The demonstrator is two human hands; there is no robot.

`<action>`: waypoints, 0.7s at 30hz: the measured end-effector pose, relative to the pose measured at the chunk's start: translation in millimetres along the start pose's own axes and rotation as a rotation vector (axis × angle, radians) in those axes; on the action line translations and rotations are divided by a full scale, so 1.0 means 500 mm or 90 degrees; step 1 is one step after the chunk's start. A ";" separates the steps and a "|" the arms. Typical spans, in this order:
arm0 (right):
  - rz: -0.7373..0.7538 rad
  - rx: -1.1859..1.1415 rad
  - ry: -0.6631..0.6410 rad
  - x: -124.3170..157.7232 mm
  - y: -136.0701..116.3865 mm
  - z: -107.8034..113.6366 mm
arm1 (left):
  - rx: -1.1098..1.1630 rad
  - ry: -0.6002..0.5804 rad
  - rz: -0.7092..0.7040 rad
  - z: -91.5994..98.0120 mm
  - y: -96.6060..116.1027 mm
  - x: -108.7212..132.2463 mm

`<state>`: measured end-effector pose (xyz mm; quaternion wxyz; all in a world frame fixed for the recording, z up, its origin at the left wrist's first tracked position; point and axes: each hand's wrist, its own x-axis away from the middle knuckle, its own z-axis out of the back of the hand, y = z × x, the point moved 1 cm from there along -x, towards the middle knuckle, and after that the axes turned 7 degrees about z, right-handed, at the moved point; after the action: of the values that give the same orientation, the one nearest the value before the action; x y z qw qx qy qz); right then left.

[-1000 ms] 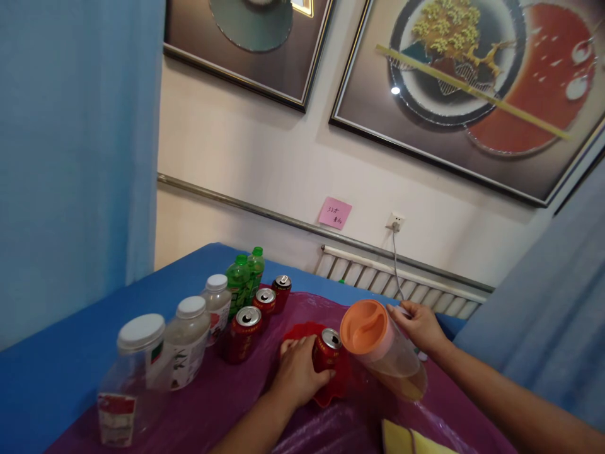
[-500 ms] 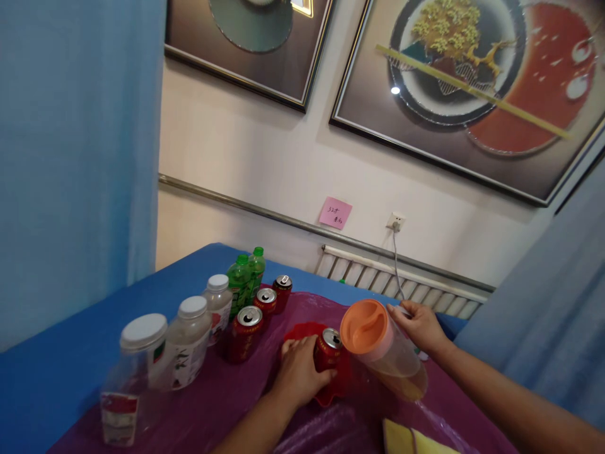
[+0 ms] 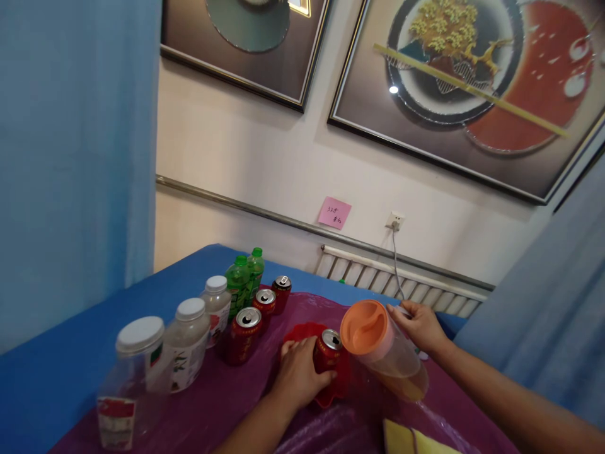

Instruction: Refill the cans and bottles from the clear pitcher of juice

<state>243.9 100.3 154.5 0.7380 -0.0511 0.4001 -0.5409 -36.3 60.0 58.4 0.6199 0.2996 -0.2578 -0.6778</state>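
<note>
Red drink can (image 3: 327,353) upright at the red scalloped dish (image 3: 344,378), top opening showing. Left hand (image 3: 302,372) clamped on it: thumb across lower front, index finger along the side, other fingers over the dish's left part. Right hand (image 3: 420,325) closed on the handle (image 3: 398,310) of a clear plastic pitcher (image 3: 399,372), tilted so its orange lid (image 3: 363,328) leans toward the can. Lid just beside can top; can't tell if touching. Some yellowish liquid low in the pitcher.

Purple plastic sheet (image 3: 203,419) under the lot, spread on a blue tabletop (image 3: 38,372). Yellow cloth (image 3: 411,438) at bottom edge, cut off by frame.

Left of the dish: three more cans in a slanting line, near can (image 3: 244,340), middle can (image 3: 265,306), far can (image 3: 282,295). All upright. Further left, three clear jars with white caps, large jar (image 3: 125,403) nearest, then middle jar (image 3: 186,347), then small jar (image 3: 218,312). Two green bottles (image 3: 239,280) stand behind, close together.

Back wall: pink note (image 3: 334,212), socket (image 3: 395,221) with cord plugged in, metal pipe (image 3: 236,203), white radiator (image 3: 378,275), two framed pictures (image 3: 454,69) above. Blue curtains (image 3: 75,151) both sides.
</note>
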 end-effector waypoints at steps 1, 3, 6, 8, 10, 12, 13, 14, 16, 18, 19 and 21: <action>0.000 0.001 -0.001 0.000 0.000 0.000 | 0.000 -0.003 -0.001 0.000 0.000 0.000; 0.003 0.000 -0.002 0.001 -0.001 0.001 | -0.002 -0.009 0.000 0.000 0.001 0.000; 0.005 -0.003 -0.003 0.003 -0.001 0.000 | -0.004 -0.015 0.002 0.000 0.003 -0.001; 0.006 0.000 0.000 0.003 0.001 -0.001 | -0.005 -0.014 0.000 0.000 0.003 -0.001; 0.008 0.002 0.000 0.003 0.002 -0.002 | -0.007 -0.015 0.000 0.000 0.002 -0.001; 0.008 0.004 -0.003 0.003 0.003 -0.002 | -0.009 -0.016 0.001 0.000 0.002 0.000; 0.008 0.005 -0.003 0.003 0.002 -0.002 | -0.009 -0.017 0.001 0.000 0.002 0.000; 0.008 0.006 -0.002 0.003 0.002 -0.002 | -0.007 -0.019 0.002 0.000 0.003 0.000; 0.011 0.009 0.003 0.002 0.001 -0.003 | -0.002 -0.020 0.003 0.000 0.003 0.001; 0.017 0.008 0.007 0.002 0.001 -0.003 | 0.001 -0.017 0.003 0.000 0.003 0.000; 0.019 0.006 0.007 0.002 0.002 -0.004 | 0.002 -0.015 0.002 0.000 0.003 0.000; 0.019 0.000 0.003 0.002 0.005 -0.005 | 0.002 -0.015 0.001 0.000 0.002 0.000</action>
<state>244.4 101.2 151.1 0.7451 -0.0440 0.4027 -0.5298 -35.5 60.1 59.3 0.6169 0.2922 -0.2669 -0.6803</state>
